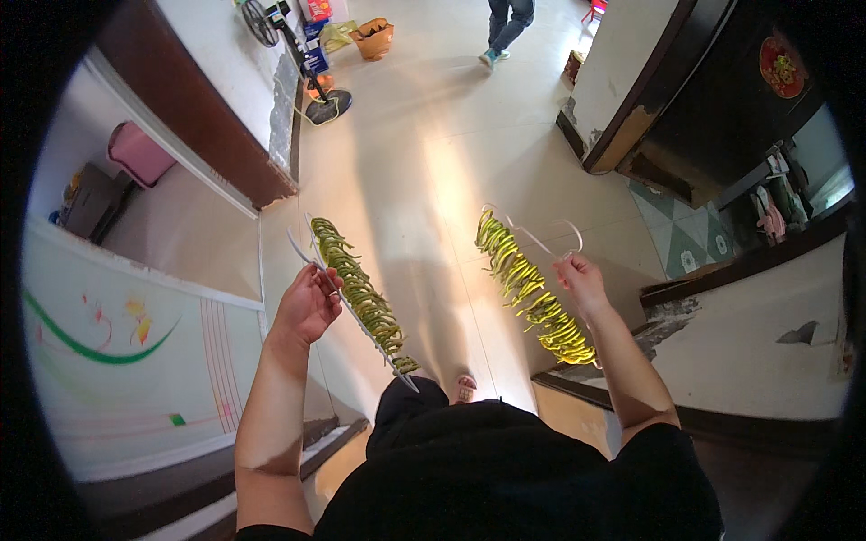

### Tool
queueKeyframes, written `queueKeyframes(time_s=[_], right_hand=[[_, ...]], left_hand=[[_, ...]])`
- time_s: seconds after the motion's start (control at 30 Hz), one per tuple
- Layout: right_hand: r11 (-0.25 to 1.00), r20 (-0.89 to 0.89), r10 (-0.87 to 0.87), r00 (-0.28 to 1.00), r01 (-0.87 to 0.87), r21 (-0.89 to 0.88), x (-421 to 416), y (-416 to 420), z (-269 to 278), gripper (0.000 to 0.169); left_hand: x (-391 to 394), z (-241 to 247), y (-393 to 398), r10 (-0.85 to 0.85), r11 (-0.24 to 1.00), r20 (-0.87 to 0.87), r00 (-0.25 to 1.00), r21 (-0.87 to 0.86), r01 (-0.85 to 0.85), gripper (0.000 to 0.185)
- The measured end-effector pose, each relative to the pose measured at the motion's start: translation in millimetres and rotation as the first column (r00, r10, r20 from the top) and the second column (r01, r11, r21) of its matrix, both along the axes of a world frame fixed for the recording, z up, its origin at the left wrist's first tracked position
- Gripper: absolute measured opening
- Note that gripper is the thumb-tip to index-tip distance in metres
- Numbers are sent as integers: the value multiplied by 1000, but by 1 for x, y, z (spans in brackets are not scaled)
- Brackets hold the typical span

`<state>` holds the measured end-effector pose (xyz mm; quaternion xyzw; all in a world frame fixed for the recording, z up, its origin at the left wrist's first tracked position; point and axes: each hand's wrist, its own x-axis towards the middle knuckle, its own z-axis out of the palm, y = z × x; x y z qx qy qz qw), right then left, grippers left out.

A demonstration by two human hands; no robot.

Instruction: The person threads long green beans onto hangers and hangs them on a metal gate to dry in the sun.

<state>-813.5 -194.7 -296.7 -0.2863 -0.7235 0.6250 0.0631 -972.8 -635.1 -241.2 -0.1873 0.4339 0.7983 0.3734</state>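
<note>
My left hand (312,302) holds a white clothes hanger (358,318) near its hook, fingers curled round it. A dense row of green strips (362,291), which look like cut beans or similar vegetable pieces, hangs along that hanger. On the right, my right hand (580,276) pinches a second white clothes hanger (534,238) by the base of its hook. Brighter yellow-green strips (528,287) of the same kind are bunched along its bar. The two hangers are apart, one on each side of my body, above the tiled floor.
A standing fan (323,101) is by the left wall, near an orange bag (374,39) and boxes. Ahead, another person's legs (506,30) are on the tiles. Door frames flank both sides, with a dark door (717,101) on the right and a decorated panel (135,358) at left.
</note>
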Motion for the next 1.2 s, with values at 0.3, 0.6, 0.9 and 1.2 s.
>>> queueKeyframes(time_s=[0.3, 0.6, 0.9, 1.2], right_hand=[[989, -5, -79, 997, 79, 128, -143, 132, 25, 19], [971, -36, -193, 981, 196, 134, -286, 214, 35, 23], [984, -3, -162, 987, 162, 80, -443, 293, 25, 20], [968, -43, -245, 969, 247, 34, -615, 403, 22, 20]], left_hand=[[-176, 11, 154, -71, 997, 50, 996, 16, 70, 30], [-363, 4, 267, -183, 981, 27, 983, -57, 185, 28], [-553, 4, 366, -181, 983, 49, 982, -28, 183, 31], [-727, 19, 490, -223, 975, 32, 974, 12, 222, 32]])
